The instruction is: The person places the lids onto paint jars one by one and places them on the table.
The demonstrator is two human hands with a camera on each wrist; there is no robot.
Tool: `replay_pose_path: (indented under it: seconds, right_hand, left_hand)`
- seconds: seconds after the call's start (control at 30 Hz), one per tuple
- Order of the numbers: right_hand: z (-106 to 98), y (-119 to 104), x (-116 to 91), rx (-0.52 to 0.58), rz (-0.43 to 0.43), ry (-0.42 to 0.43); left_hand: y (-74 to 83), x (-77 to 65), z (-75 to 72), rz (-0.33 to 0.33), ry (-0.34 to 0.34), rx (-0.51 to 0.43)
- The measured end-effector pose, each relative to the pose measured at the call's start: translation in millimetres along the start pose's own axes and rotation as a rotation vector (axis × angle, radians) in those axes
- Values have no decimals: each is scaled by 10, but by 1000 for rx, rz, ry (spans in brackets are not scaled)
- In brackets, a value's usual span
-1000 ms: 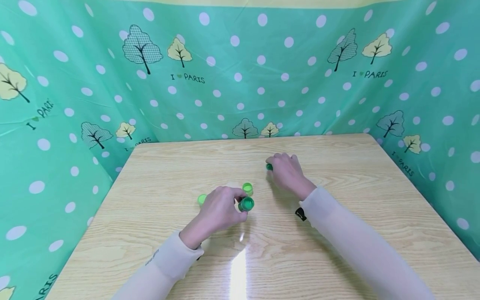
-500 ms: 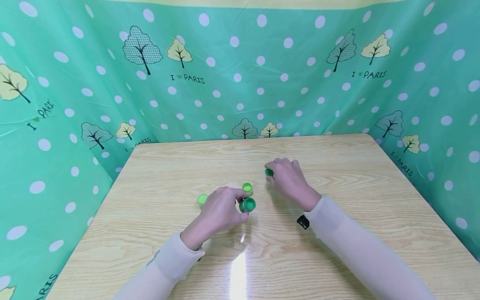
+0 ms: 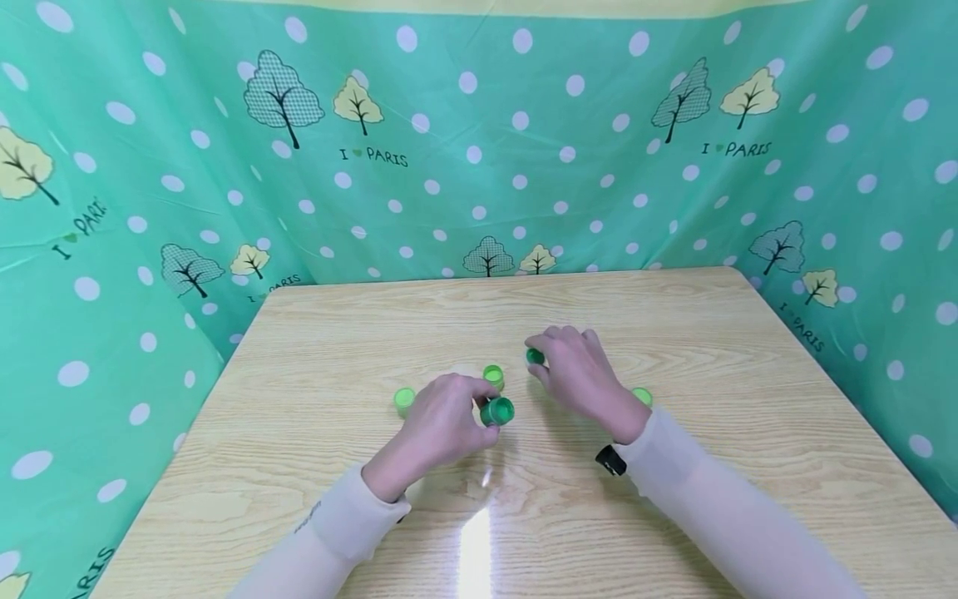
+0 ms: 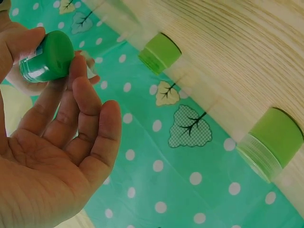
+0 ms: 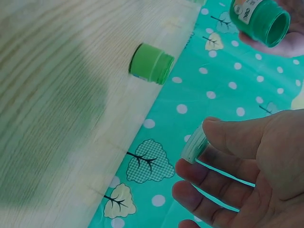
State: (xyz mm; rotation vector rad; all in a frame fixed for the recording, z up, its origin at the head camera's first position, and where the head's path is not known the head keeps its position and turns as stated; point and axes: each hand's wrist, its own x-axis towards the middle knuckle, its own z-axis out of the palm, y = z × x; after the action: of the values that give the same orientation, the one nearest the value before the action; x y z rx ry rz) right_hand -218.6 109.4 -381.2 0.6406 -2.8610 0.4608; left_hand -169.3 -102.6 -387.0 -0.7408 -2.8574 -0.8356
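A dark green jar [image 3: 497, 411] is being gripped above the wooden table [image 3: 674, 333] by the left hand [image 3: 446, 416], whose thumb and fingers are being kept clamped on its sides. The jar is being tilted, its uncovered round mouth being turned toward the right, and a printed label is being shown on its side in the right wrist view. A ridged round cap [image 3: 535, 356] is being pinched between thumb and forefinger of the right hand [image 3: 576, 366], the other fingers being held loosely bent. The cap is being held near the jar, farther across the table and to its right, and the two are being kept apart. Around the left hand, a nearer light green jar [image 3: 405, 400] and a farther light green jar [image 3: 493, 376] are being supported upright by the table. A third light green item [image 3: 642, 397] is being partly hidden by the right wrist.
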Motion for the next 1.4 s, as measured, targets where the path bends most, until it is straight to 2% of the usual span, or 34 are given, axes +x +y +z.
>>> replay_pose_path:
  seconds: [0.7,1.0,1.4]
  right_hand:
    - [-69,-69,-274,56,-88,62]
    - [-47,-78,-384,107,-89,39]
    - [-94,-123,-503,201,-119,9]
  left_hand:
    - [60,-14,44,-8,4,44]
    - [50,-13,83,6,6,55]
    - [66,-8,96,-16,-1,56]
